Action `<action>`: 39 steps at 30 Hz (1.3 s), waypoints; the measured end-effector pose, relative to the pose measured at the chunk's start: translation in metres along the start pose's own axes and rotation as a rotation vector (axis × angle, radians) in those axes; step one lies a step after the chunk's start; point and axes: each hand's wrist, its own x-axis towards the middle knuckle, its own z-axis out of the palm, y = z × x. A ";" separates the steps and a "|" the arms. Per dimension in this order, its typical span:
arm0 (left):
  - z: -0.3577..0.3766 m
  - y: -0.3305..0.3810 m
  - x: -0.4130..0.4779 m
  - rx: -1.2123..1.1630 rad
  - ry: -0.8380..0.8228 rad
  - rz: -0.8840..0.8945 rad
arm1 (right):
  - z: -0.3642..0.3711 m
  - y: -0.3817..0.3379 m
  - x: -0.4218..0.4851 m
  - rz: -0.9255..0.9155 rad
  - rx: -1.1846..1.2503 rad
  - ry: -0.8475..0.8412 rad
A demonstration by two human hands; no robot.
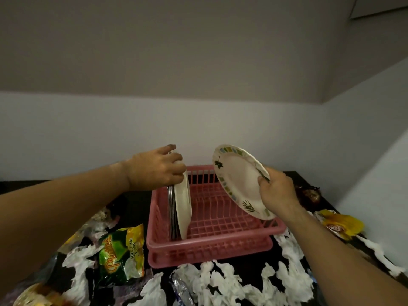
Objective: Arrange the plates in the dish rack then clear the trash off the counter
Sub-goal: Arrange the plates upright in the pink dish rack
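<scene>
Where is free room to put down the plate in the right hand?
For that plate, the dish rack is free between the upright plates, held by the left hand, and its right wall. The counter in front and beside is crowded with torn tissues and snack bags.

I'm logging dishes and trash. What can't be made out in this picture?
Head view:
1. Number of plates in the stack: they stand edge-on, with their tops covered by the left hand gripping them.
2. Fingers of the right hand: behind the patterned plate it holds.
3. The yellow item at bottom left: blurred and cut off by the frame edge.
4. The dark wrapper by the right wall: too dim to identify.
</scene>
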 end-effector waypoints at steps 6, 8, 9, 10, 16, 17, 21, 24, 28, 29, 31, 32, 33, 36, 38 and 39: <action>0.002 0.006 0.012 -0.452 -0.358 -0.330 | 0.010 0.006 -0.007 0.087 0.076 0.044; -0.001 0.003 0.015 -0.697 -0.413 -0.407 | 0.015 0.008 -0.011 0.097 0.094 0.047; -0.001 0.001 0.016 -0.784 -0.415 -0.430 | 0.018 0.009 -0.013 0.101 0.104 0.048; -0.003 -0.001 0.016 -0.854 -0.428 -0.448 | 0.021 0.011 -0.016 0.107 0.110 0.047; -0.013 0.003 0.013 -1.361 -0.179 -0.810 | 0.041 0.013 -0.024 0.091 0.134 0.025; -0.011 0.010 0.014 -1.323 -0.114 -0.898 | 0.043 0.013 -0.026 0.081 0.139 0.017; 0.001 0.038 0.026 -1.012 0.053 -1.181 | 0.044 0.016 -0.027 0.084 0.117 0.011; 0.008 0.040 0.035 -0.960 -0.006 -1.306 | 0.041 0.015 -0.027 0.098 0.142 -0.005; 0.019 0.041 0.043 -0.807 -0.249 -1.261 | 0.041 0.016 -0.030 0.111 0.130 -0.006; 0.021 0.041 0.042 -0.791 -0.253 -1.242 | 0.042 0.017 -0.032 0.112 0.128 -0.002; 0.024 0.041 0.041 -0.781 -0.244 -1.237 | 0.043 0.019 -0.035 0.127 0.143 0.001; 0.025 0.041 0.041 -0.769 -0.242 -1.228 | 0.045 0.020 -0.036 0.132 0.146 0.003; 0.026 0.041 0.041 -0.762 -0.244 -1.226 | 0.048 0.020 -0.036 0.128 0.151 0.004; 0.024 0.042 0.044 -0.741 -0.242 -1.212 | 0.056 0.025 -0.036 0.071 0.173 0.001; 0.023 0.042 0.044 -0.715 -0.252 -1.207 | 0.055 0.025 -0.033 0.069 0.156 0.005; 0.021 0.042 0.045 -0.704 -0.266 -1.204 | 0.052 0.024 -0.030 0.091 0.165 0.013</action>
